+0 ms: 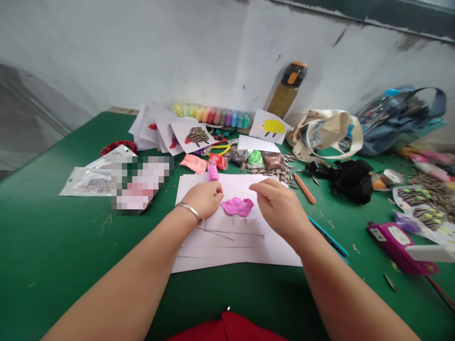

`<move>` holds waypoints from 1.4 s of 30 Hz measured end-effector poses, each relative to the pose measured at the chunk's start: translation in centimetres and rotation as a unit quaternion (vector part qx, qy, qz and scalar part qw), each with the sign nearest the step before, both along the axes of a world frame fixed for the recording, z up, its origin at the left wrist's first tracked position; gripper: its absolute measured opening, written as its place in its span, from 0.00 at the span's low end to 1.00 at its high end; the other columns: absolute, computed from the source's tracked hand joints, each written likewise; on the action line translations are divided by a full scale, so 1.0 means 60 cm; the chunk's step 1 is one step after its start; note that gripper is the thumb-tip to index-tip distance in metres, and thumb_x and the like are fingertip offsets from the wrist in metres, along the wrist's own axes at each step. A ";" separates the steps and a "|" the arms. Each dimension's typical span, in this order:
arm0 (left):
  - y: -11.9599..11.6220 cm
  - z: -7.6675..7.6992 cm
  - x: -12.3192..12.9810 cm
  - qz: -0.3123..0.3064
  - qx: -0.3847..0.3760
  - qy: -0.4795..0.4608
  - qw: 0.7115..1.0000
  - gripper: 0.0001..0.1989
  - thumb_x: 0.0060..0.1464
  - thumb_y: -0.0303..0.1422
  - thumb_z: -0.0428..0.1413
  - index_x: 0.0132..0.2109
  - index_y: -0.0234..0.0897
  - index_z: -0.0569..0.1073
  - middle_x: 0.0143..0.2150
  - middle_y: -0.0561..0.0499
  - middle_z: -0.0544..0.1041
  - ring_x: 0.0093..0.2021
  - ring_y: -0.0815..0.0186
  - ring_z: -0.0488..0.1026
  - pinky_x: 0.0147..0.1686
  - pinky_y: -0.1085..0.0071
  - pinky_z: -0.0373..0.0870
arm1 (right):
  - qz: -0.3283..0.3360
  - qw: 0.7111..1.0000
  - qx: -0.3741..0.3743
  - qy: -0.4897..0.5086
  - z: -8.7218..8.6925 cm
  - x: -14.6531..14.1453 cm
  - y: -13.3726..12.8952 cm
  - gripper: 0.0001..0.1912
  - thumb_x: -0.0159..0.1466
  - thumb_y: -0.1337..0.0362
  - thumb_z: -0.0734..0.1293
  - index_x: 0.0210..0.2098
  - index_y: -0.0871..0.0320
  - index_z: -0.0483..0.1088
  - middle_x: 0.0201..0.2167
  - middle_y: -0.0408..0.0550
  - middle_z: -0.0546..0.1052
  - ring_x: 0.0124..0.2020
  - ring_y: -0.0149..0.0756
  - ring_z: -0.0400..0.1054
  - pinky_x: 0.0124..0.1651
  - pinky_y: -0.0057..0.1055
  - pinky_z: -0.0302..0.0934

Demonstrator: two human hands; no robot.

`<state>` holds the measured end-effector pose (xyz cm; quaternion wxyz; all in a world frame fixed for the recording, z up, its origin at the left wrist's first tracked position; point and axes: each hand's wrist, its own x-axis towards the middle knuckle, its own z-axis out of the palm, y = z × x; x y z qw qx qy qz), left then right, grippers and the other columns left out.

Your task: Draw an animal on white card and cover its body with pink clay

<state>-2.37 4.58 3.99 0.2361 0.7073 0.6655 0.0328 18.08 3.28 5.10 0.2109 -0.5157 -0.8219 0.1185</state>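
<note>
Left hand (204, 199), fingertips together at ten o'clock, could snag and tear the pink clay (237, 207) (right hand (280, 206), two o'clock: can't tell if pinched).

So the person's left hand (204, 199), bracelet (190, 211) on the wrist, is just beside a flat pink clay shape (237, 207) on the white paper (234, 246), and the right hand (279, 203) hovers on the other side. Pencil-drawn legs (239, 220) poke out below it. Green tabletop (81, 241), with loads of seeds (284, 166) behind the paper.
</note>
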 end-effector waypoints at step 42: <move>-0.004 -0.014 0.008 0.005 0.007 0.028 1.000 0.11 0.53 0.45 0.51 0.34 0.43 0.68 0.31 0.52 0.77 0.31 0.59 0.72 0.25 0.69 0.55 | 0.087 0.996 -0.018 0.006 -0.077 0.028 -0.016 0.25 0.59 0.78 0.56 0.50 0.56 0.73 0.43 0.52 0.72 0.44 0.40 0.66 0.46 0.35 0.63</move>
